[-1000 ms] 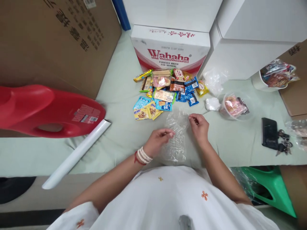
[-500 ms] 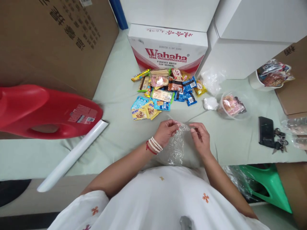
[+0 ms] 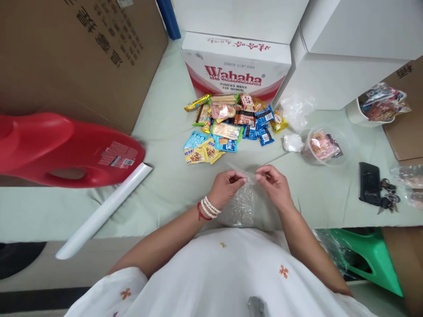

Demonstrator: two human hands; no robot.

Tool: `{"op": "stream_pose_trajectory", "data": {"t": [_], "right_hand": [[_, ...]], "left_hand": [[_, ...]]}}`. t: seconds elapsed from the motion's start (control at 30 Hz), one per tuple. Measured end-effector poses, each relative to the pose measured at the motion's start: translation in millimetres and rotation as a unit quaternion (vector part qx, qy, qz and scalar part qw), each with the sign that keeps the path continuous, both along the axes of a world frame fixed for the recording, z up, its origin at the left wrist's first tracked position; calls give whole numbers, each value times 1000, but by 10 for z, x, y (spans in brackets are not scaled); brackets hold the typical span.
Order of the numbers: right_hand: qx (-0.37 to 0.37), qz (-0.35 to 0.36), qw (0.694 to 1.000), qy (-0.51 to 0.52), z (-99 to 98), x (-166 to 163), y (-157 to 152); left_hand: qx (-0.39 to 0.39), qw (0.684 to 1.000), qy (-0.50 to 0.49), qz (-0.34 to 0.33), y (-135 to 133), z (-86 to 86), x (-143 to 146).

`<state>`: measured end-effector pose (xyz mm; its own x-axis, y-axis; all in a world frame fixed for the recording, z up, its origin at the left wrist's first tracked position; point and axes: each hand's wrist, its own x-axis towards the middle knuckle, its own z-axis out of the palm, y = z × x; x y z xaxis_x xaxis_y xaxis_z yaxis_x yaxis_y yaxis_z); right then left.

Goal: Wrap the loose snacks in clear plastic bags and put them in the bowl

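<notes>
A clear plastic bag (image 3: 243, 204) hangs from my fingers, close to my shirt at the table's front edge. My left hand (image 3: 228, 187), with white beads and a red string at the wrist, pinches the bag's top edge. On the other side of that edge, my right hand (image 3: 272, 185) is closed in a pinch on it too. Just beyond my hands lies a pile of wrapped snacks: yellow cookie packets (image 3: 198, 155), a light blue packet (image 3: 226, 143), a cracker pack (image 3: 226, 130) and small dark blue packets (image 3: 264, 115).
A Wahaha water carton (image 3: 236, 70) stands behind the snacks. Left are a red plastic jug (image 3: 76, 145) and a white roll (image 3: 105, 211). Right are a clear tub (image 3: 325, 147) holding packets, a white bin (image 3: 366, 115), a black case (image 3: 369, 182) and keys (image 3: 390, 196).
My right hand has moved inward and closed on the bag's top edge. The fingers of both hands are nearer each other. The whole view has shifted slightly.
</notes>
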<state>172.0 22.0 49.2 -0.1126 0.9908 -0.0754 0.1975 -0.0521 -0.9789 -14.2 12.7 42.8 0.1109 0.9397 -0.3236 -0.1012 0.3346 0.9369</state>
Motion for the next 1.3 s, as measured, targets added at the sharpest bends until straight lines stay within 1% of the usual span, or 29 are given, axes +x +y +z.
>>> {"op": "stream_pose_trajectory", "data": {"t": [0.07, 0.1, 0.13, 0.23, 0.3, 0.33, 0.4, 0.47, 0.53, 0.6, 0.77, 0.83, 0.93, 1.0, 1.07, 1.13, 1.2, 1.3], "right_hand": [[32, 81, 996, -21, 55, -39, 18], [39, 97, 994, -26, 68, -45, 33], [38, 97, 994, -26, 71, -40, 49], [0, 44, 999, -14, 44, 26, 66], [-8, 24, 1000, -7, 33, 57, 50], [3, 30, 1000, -7, 37, 55, 40], [38, 71, 997, -22, 58, 13, 29], [53, 107, 992, -40, 81, -53, 38], [37, 107, 992, -51, 88, -102, 61], [5, 93, 995, -37, 74, -114, 76], [-98, 68, 992, 44, -1, -37, 39], [-108, 40, 991, 61, -30, 14, 20], [-93, 10, 994, 58, -39, 85, 3], [-67, 34, 997, 30, -12, 107, -10], [-38, 92, 995, -9, 26, 102, -27], [-35, 136, 990, -18, 52, 83, -45], [-58, 138, 989, 11, 56, 67, -59], [-80, 106, 990, 51, 44, 55, -71]], "left_hand": [[24, 999, 13, -18, 1, 11, 30], [32, 999, 21, -21, 2, 13, 39], [34, 999, 27, -21, 2, 10, 42], [20, 999, 32, -12, -9, -16, 7], [15, 999, 40, -7, -27, -36, -20], [19, 998, 51, -10, -37, -42, -25], [44, 996, 79, -28, -52, -42, -11], [77, 989, 119, -45, -57, -27, 26], [94, 982, 156, -53, -51, -4, 62], [88, 981, 166, -55, -40, 19, 77], [28, 995, 81, -46, -36, 24, 7], [6, 998, 58, -34, -49, 2, -34], [-12, 999, 40, -25, -75, -25, -68], [-8, 999, 31, -29, -89, -28, -64], [5, 999, 17, -33, -98, -14, -44], [6, 999, -11, -34, -104, 10, -19], [-11, 998, -52, -40, -109, 38, 0], [-33, 994, -94, -54, -116, 77, 13]]}}
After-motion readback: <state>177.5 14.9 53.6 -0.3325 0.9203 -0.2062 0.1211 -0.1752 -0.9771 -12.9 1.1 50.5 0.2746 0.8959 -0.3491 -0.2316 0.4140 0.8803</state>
